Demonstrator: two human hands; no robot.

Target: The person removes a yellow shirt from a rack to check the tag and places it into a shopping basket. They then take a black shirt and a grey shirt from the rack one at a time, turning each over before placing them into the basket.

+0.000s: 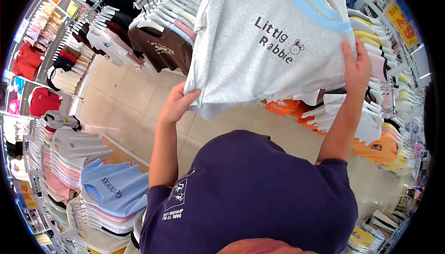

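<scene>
I hold up a light grey T-shirt [259, 41] with a pale blue collar and the print "Little Rabbie" with a small rabbit. My left hand [177, 103] pinches its lower left hem. My right hand [357, 66] grips its right side near the shoulder, on a white hanger. The shirt hangs spread out in front of a rack of hung shirts [371, 110]. My purple T-shirt [250, 193] fills the bottom of the view.
Racks of shirts on white hangers stand all around: brown, pink and white ones [153, 27] behind, grey, pink and blue folded-looking rows [88, 180] at the left, orange and yellow ones [380, 147] at the right. Beige tiled floor [125, 105] runs between them.
</scene>
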